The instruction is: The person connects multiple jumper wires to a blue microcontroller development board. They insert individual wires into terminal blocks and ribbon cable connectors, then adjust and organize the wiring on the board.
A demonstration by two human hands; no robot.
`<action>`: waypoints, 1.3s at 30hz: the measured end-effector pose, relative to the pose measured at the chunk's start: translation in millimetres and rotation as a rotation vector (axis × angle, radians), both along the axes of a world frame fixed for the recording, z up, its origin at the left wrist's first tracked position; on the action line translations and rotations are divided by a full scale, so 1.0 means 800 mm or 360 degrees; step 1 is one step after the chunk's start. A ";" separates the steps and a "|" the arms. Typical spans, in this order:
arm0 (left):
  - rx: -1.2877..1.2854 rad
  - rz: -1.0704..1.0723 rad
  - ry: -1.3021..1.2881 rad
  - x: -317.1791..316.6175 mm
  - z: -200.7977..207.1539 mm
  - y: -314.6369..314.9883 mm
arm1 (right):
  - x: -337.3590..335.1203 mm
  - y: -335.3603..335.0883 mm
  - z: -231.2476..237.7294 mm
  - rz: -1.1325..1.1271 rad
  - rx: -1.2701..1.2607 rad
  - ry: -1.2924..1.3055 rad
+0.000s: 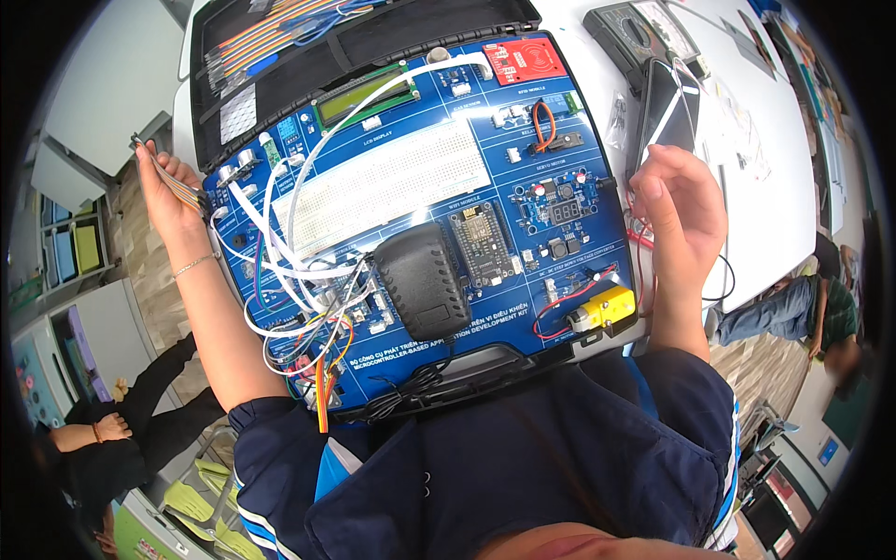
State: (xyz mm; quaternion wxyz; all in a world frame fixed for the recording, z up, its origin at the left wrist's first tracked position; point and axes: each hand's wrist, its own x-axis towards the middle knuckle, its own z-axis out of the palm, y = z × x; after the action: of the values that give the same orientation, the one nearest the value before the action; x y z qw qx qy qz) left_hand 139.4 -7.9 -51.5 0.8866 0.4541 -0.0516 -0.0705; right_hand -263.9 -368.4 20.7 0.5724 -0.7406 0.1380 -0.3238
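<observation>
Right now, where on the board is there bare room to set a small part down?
The breadboard is bare, between the display and the black adapter. Blue strip right of the red module is free. Crowded: wire tangle lower left, by the left hand.

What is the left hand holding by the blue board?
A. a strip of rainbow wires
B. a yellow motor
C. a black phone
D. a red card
A: the left hand pinches a strip of rainbow wires at the left edge of the blue board, while the yellow motor lies on the board near the right hand.
</observation>
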 end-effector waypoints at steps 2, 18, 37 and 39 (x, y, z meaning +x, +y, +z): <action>0.0007 0.0020 0.0012 0.000 -0.001 0.000 | -0.001 0.000 0.000 -0.0003 0.0006 -0.0006; 0.0014 -0.0163 0.0012 0.019 -0.006 0.013 | 0.001 -0.004 -0.002 0.0048 -0.0072 0.0013; 0.0021 -0.0186 0.0004 0.021 -0.005 0.013 | 0.005 -0.006 -0.013 0.0071 -0.0132 -0.0014; 0.0001 -0.0164 0.0036 0.018 -0.005 0.008 | 0.002 -0.005 -0.013 0.0064 -0.0108 0.0013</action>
State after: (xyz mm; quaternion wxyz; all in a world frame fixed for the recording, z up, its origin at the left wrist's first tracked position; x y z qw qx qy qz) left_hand 153.6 -1.8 -55.8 0.8822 0.4503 -0.0650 -0.1213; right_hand -262.2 -372.4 10.3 0.5529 -0.7635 0.1144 -0.3136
